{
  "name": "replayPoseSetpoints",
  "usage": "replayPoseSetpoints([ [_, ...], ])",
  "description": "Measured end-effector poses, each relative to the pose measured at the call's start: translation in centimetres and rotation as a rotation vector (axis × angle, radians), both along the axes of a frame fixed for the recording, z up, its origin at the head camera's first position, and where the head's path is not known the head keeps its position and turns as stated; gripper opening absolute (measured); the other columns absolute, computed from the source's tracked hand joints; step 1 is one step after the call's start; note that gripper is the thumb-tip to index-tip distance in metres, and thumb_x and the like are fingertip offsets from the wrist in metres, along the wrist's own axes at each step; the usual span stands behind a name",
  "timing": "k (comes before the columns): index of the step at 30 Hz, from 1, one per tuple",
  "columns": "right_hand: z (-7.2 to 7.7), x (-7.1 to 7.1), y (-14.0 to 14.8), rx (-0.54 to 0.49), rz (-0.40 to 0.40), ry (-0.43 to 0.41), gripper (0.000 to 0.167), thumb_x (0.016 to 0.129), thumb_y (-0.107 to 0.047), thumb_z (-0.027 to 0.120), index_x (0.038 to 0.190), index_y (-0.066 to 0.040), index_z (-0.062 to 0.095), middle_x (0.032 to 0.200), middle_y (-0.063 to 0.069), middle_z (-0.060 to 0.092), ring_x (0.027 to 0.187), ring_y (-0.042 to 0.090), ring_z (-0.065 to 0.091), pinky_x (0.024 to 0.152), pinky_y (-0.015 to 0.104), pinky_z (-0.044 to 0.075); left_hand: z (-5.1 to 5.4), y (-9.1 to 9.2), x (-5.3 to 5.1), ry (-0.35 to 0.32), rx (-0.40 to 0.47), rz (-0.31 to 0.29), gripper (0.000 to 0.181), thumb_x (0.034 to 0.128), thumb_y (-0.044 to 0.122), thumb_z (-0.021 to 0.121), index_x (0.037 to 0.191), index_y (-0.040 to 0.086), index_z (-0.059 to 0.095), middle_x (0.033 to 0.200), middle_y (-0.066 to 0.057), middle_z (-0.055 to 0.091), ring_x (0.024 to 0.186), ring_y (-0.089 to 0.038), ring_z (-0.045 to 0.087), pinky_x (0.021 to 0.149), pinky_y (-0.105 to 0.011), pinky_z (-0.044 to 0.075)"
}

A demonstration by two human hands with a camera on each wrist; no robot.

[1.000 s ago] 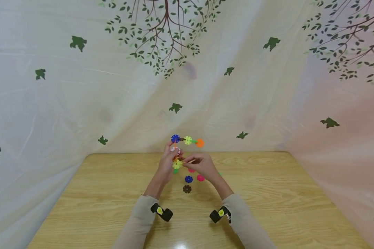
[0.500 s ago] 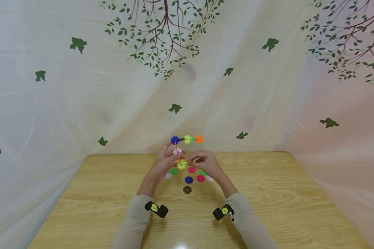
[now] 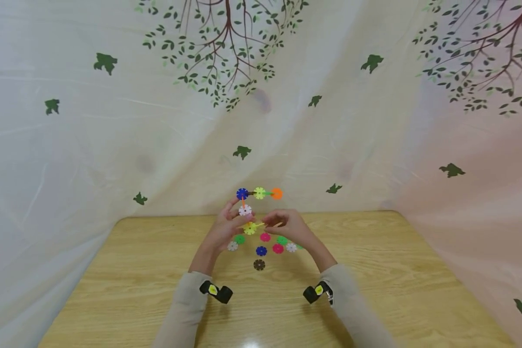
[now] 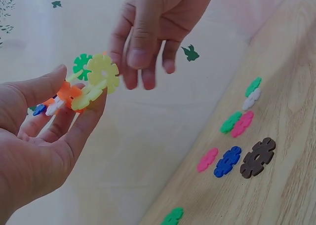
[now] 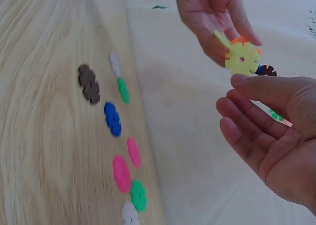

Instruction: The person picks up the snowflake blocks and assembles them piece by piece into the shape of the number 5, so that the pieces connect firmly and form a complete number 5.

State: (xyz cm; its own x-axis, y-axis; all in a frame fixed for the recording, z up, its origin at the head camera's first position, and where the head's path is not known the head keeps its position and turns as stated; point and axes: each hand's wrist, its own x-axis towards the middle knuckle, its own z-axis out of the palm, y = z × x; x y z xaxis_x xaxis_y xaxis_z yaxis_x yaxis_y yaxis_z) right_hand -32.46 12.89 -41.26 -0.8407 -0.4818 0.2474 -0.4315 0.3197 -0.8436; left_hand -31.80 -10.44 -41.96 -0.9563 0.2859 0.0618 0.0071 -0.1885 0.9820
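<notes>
My left hand (image 3: 221, 229) pinches a chain of interlocking snowflake discs, raised above the table. In the head view the chain runs from a yellow disc (image 3: 250, 228) at the fingertips up through a white disc (image 3: 245, 210) to a blue disc (image 3: 242, 194). From there it goes right through another yellow disc (image 3: 259, 193) to an orange disc (image 3: 277, 194). A second yellow disc (image 4: 102, 73) juts from the held end toward my right hand (image 4: 157, 35). That hand's fingers are loosely bent close beside it, the thumb away from it; whether a fingertip touches is unclear.
Loose discs lie on the wooden table below the hands: brown (image 3: 259, 265), blue (image 3: 261, 251), pink (image 3: 278, 248), green (image 3: 240, 239) and white (image 3: 232, 246) among them. A printed cloth (image 3: 191, 159) hangs behind the table's far edge.
Both hands have drawn slightly apart. My right fingers, which pinched the jutting yellow disc, have loosened. The chain's top row now runs level, and more loose discs show on the table.
</notes>
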Motion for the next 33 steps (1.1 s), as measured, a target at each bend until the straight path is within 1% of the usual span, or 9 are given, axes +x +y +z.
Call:
replayPoseSetpoints([
  [2,0.0,-0.1,0.5,0.051,0.027,0.002,0.022,0.091,-0.004,0.074,0.112,0.004,0.073,0.108,0.019,0.075,0.095,0.022,0.071,0.080,0.027,0.060,0.1,-0.1,0.0,-0.006,-0.005,0.009,0.071,0.1023,0.010,0.061,0.161,0.022,0.023,0.134,-0.016,0.065,0.102,-0.011,0.071,0.086,-0.030,0.057],
  [5,-0.1,-0.2,1.3,0.131,0.068,-0.002,0.021,0.090,-0.004,0.075,0.110,0.004,0.074,0.105,0.019,0.076,0.093,0.021,0.072,0.079,0.025,0.060,0.2,-0.2,0.1,-0.016,0.008,0.021,0.071,0.1014,0.010,0.063,0.161,0.021,0.026,0.131,-0.013,0.068,0.101,-0.012,0.071,0.084,-0.029,0.057],
  [9,-0.4,-0.4,2.4,0.230,0.137,0.006,0.019,0.090,-0.002,0.074,0.107,0.006,0.073,0.105,0.023,0.074,0.091,0.019,0.072,0.081,0.024,0.060,0.3,-0.2,0.1,-0.022,0.023,0.031,0.068,0.1005,0.010,0.064,0.159,0.015,0.029,0.131,-0.011,0.069,0.099,-0.010,0.071,0.081,-0.027,0.058],
  [10,-0.5,-0.5,2.7,0.252,0.152,0.012,0.018,0.090,-0.001,0.074,0.107,0.007,0.072,0.105,0.024,0.074,0.091,0.018,0.072,0.081,0.024,0.060,0.4,-0.2,0.1,-0.025,0.027,0.034,0.067,0.1003,0.009,0.064,0.158,0.013,0.031,0.129,-0.008,0.070,0.097,-0.010,0.071,0.080,-0.026,0.058],
  [13,-0.8,-0.8,3.7,0.324,0.172,0.032,0.016,0.089,0.001,0.073,0.104,0.008,0.072,0.101,0.024,0.074,0.086,0.014,0.070,0.080,0.023,0.058,0.3,-0.1,0.0,-0.034,0.045,0.038,0.063,0.0998,0.008,0.065,0.155,0.010,0.035,0.123,-0.003,0.072,0.094,-0.009,0.072,0.077,-0.024,0.059],
  [19,-1.6,-1.6,5.9,0.446,0.138,0.024,0.014,0.087,0.000,0.077,0.100,0.005,0.073,0.092,0.013,0.073,0.079,0.007,0.062,0.073,0.021,0.055,0.2,0.1,0.0,-0.033,0.060,0.030,0.062,0.0990,0.005,0.065,0.154,0.007,0.036,0.110,0.006,0.074,0.091,-0.009,0.072,0.074,-0.023,0.059],
  [23,-1.9,-2.0,7.2,0.503,0.125,0.007,0.017,0.083,0.001,0.079,0.099,0.002,0.074,0.092,0.012,0.073,0.080,0.010,0.062,0.072,0.022,0.054,0.2,0.3,0.0,-0.032,0.060,0.025,0.062,0.0986,0.004,0.065,0.154,0.006,0.036,0.108,0.007,0.074,0.092,-0.010,0.072,0.073,-0.023,0.059],
  [29,-2.3,-2.6,8.4,0.533,0.114,-0.023,0.021,0.083,-0.001,0.082,0.102,0.000,0.074,0.095,0.015,0.072,0.083,0.015,0.061,0.074,0.023,0.053,0.2,0.3,0.1,-0.036,0.060,0.029,0.058,0.0979,0.004,0.066,0.150,0.010,0.041,0.108,0.006,0.074,0.097,-0.014,0.072,0.075,-0.024,0.060],
  [33,-2.6,-2.8,8.9,0.529,0.111,-0.022,0.023,0.082,-0.003,0.083,0.103,-0.001,0.074,0.095,0.013,0.071,0.084,0.014,0.061,0.074,0.023,0.053,0.1,0.4,0.0,-0.043,0.050,0.027,0.057,0.0982,0.004,0.066,0.150,0.011,0.042,0.111,0.003,0.075,0.096,-0.013,0.072,0.076,-0.025,0.059],
])
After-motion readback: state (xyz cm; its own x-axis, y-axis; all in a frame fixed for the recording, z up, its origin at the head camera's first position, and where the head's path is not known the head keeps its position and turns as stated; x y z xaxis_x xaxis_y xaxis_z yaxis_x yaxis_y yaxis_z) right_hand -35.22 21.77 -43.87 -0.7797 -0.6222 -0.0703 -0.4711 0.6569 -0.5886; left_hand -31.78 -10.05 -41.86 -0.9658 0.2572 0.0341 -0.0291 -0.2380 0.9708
